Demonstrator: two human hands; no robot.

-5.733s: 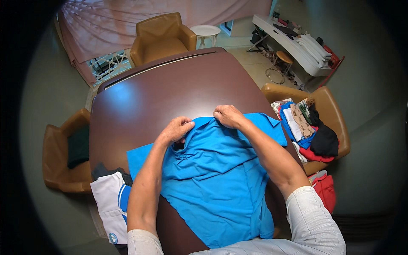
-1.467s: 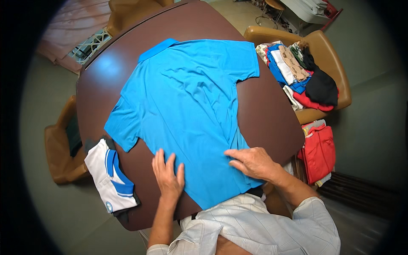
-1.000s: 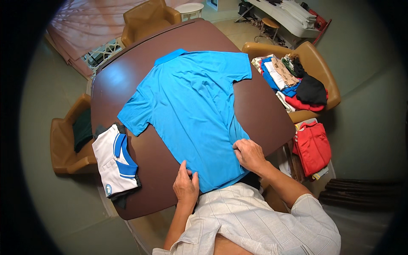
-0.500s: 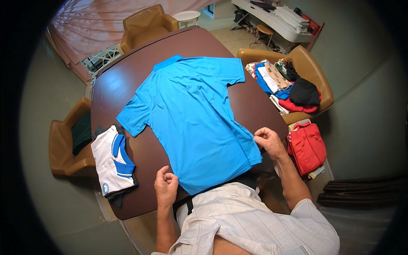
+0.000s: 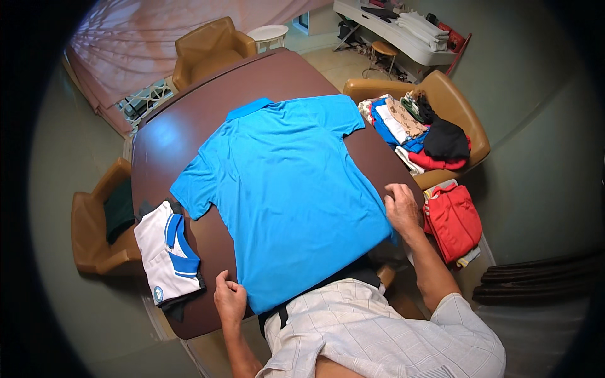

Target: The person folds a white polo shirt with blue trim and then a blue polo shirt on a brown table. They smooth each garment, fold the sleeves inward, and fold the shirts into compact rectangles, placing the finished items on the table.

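Note:
A bright blue polo shirt [image 5: 296,201] lies spread on the brown table, its collar at the far end and its hem toward me. The hem is drawn out fairly straight across the near table edge. At its near left corner, my left hand [image 5: 230,298] pinches the cloth between thumb and fingers. My right hand [image 5: 402,208] is closed at the right side edge, close to the hem; its fingers partly hide the cloth there. Both short sleeves are laid out to the sides.
A folded white shirt with a blue collar [image 5: 165,255] rests on dark cloth at the table's [image 5: 167,142] left edge. A tan armchair [image 5: 463,104] on the right holds piled clothes. Folded red clothing [image 5: 452,222] sits below it. Other tan armchairs stand left [image 5: 88,227] and far [image 5: 214,53].
My left hand has moved left and nearer to me, drawing the hem corner along. The hem is wider and straighter, and the body of the shirt has fewer wrinkles.

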